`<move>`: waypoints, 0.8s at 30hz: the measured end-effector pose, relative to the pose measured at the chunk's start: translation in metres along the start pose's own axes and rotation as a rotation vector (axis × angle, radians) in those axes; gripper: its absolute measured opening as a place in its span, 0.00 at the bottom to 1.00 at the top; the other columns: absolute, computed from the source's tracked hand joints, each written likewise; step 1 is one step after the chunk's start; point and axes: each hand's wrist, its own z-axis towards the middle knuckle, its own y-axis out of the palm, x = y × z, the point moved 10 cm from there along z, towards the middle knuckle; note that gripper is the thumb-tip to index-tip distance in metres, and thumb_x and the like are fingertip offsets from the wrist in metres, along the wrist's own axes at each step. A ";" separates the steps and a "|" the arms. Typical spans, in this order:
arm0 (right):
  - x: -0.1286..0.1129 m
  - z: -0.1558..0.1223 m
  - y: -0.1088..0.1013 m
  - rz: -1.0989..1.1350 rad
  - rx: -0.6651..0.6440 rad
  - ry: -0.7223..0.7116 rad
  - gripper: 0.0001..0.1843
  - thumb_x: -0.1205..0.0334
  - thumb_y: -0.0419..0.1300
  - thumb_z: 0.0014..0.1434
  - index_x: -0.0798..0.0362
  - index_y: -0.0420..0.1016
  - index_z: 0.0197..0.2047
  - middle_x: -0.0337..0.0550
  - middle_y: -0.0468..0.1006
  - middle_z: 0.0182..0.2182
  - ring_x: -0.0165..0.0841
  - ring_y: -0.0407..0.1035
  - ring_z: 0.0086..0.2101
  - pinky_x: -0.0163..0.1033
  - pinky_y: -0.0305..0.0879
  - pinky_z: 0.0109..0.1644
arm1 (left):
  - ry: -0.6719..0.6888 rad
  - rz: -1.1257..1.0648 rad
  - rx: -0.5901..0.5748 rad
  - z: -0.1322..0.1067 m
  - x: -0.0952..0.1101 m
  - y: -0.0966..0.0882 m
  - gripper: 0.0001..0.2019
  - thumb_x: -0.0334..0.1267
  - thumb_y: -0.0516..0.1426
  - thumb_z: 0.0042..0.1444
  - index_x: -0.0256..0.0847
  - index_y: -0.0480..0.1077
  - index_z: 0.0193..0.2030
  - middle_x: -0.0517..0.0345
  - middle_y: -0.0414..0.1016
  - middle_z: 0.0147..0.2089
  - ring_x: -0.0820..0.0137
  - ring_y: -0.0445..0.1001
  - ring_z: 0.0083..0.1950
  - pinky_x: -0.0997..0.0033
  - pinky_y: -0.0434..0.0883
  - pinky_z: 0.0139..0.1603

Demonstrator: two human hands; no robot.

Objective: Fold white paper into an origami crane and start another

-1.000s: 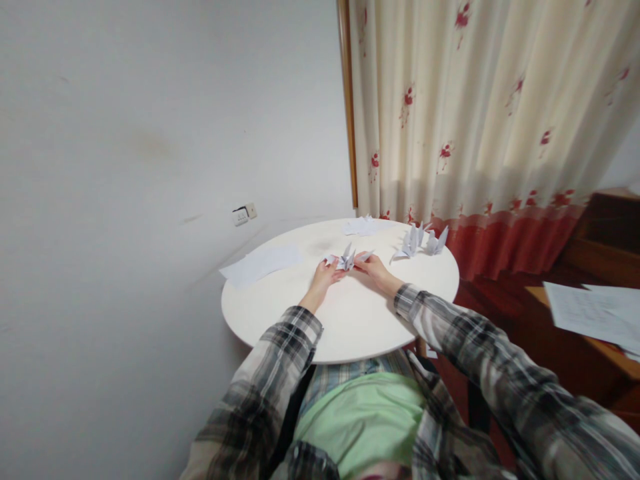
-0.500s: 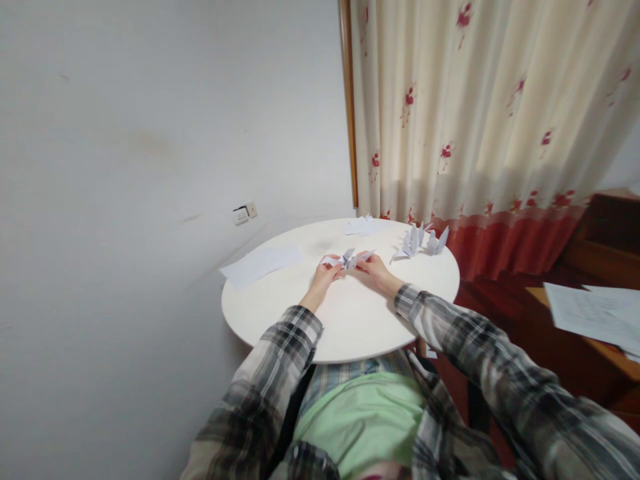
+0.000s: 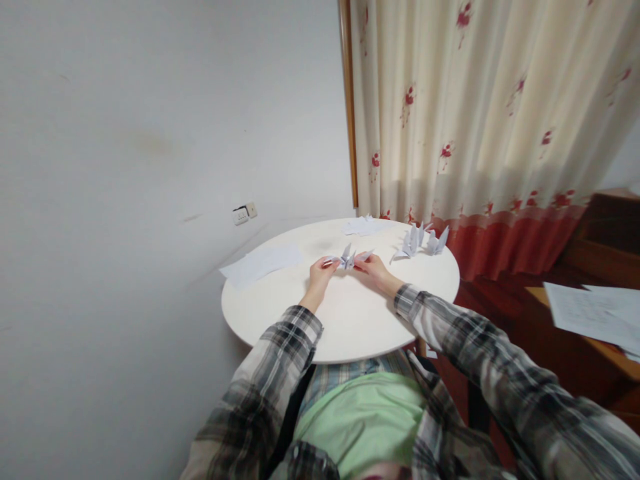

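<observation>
Since half a second ago: middle peak of the folded paper bird [image 3: 347,260] stands taller, left grip [image 3: 319,272] shifted slightly outward. Reads as shape still being adjusted. Bird sits between grips: left grip pinches one side, right grip [image 3: 373,267] the other. Counter [image 3: 357,317] gives room nearer the body. Loose sheets [image 3: 265,261] left of left grip reach the edge; standing paper birds [image 3: 412,244] beyond right grip limit room there.

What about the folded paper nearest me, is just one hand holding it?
No, the left hand and the right hand hold the folded paper from opposite sides.
</observation>
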 end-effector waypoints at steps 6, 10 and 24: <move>-0.002 0.001 0.000 -0.045 -0.002 -0.024 0.19 0.50 0.66 0.34 0.54 0.68 0.25 0.41 0.72 0.24 0.30 0.67 0.27 0.38 0.65 0.35 | 0.030 0.038 -0.011 0.001 0.002 0.001 0.10 0.37 0.62 0.37 0.37 0.70 0.29 0.58 0.73 0.29 0.73 0.70 0.33 0.73 0.66 0.38; -0.003 0.004 0.000 -0.122 0.014 -0.063 0.18 0.51 0.65 0.34 0.55 0.68 0.22 0.39 0.71 0.21 0.29 0.65 0.24 0.36 0.63 0.32 | 0.032 0.092 -0.055 0.002 -0.001 0.005 0.10 0.34 0.61 0.37 0.38 0.69 0.29 0.58 0.73 0.30 0.72 0.70 0.33 0.72 0.67 0.38; -0.011 0.002 0.005 -0.235 -0.008 -0.136 0.13 0.56 0.65 0.35 0.55 0.68 0.20 0.37 0.70 0.17 0.27 0.61 0.21 0.35 0.57 0.29 | 0.027 0.111 -0.061 0.001 -0.004 0.004 0.10 0.33 0.61 0.33 0.38 0.68 0.27 0.59 0.72 0.29 0.71 0.71 0.32 0.70 0.67 0.38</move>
